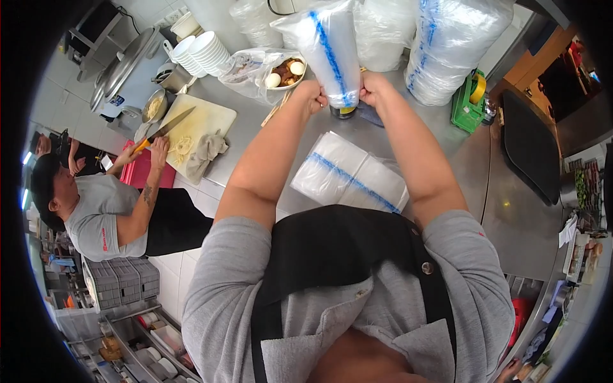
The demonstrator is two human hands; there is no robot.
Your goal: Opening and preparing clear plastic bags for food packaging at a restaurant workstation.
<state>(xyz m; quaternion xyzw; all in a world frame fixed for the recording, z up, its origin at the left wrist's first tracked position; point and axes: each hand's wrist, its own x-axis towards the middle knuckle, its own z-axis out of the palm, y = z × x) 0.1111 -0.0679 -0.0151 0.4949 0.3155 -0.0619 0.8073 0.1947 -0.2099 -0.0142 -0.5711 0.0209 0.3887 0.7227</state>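
Note:
Between my two hands stands a tall clear plastic bag (333, 57) with a blue printed stripe. My left hand (313, 97) grips its lower left edge, and my right hand (374, 90) its lower right edge. What fills the bag cannot be made out. Just beneath its bottom shows a dark round object with a yellow label (343, 112). A flat stack of plastic bags (352, 174) with a blue stripe lies on the steel counter (268, 143) between my forearms. To the left, a bowl of food with two peeled eggs (286, 74) sits partly in a plastic bag.
A co-worker (105, 210) at the left holds a knife (172, 125) over a cutting board (215, 115) with pale strips and a cloth. Stacked white bowls (208, 52) stand behind. Large filled bags (445, 48) and a green tape dispenser (467, 103) are at the right.

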